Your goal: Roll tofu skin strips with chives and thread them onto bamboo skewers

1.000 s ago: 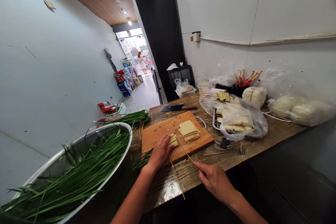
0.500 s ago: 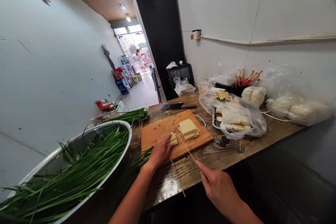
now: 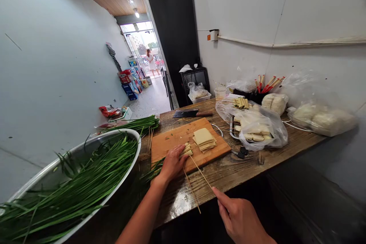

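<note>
Fingers [image 3: 220, 196] of the right hand [image 3: 219, 194] are clamped on the near end of a thin skewer [image 3: 201, 172], which slants up and away to the left, its far tip at the nearest of a row of pale rolls [image 3: 187, 150]; whether the tip has pierced the roll cannot be told. The left hand [image 3: 172, 162] lies over that row, its fingers close together and holding the rolls down against the cutting board [image 3: 167, 142], with the rolls' right ends showing past them. A second skewer [image 3: 192, 191] runs from beside the left hand out past the near edge of the tabletop [image 3: 228, 175]. Green stalks [image 3: 156, 168] stick out to the left of that hand.

Right of the rolls, on the same board, sits a stack of pale square sheets [image 3: 204, 139]. Beyond the board's far edge lies a cleaver [image 3: 185, 113]; off its right corner are keys [image 3: 242, 152]. Farther right, a tray in a clear plastic bag [image 3: 278, 133] holds more pale pieces, some on skewers, and behind it stand red-marked sticks [image 3: 268, 84]. On the left, a large metal basin [image 3: 134, 133] is heaped with long green leaves [image 3: 85, 183].
</note>
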Demonstrator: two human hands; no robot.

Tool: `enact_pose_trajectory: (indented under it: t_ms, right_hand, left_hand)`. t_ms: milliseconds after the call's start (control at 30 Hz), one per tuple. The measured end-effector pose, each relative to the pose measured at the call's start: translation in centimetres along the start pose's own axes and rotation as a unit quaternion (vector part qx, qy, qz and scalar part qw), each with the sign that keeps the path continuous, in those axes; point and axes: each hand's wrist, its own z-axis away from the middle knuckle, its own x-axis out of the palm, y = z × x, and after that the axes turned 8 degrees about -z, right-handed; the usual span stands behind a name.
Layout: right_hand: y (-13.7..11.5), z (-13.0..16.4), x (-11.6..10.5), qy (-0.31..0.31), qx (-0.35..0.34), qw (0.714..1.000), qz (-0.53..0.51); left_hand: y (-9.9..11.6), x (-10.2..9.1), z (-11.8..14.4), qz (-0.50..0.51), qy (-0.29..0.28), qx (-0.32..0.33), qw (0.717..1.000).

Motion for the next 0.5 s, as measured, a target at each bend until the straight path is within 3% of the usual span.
enact_pose_trajectory:
  t_ms: [500]
  right_hand:
    - [-0.36, 0.17, -0.01, -0.054, 0.042, 0.998, 0.007]
  left_hand:
    - [-0.17, 0.19, 0.15, 0.000, 0.019, 0.011, 1.000]
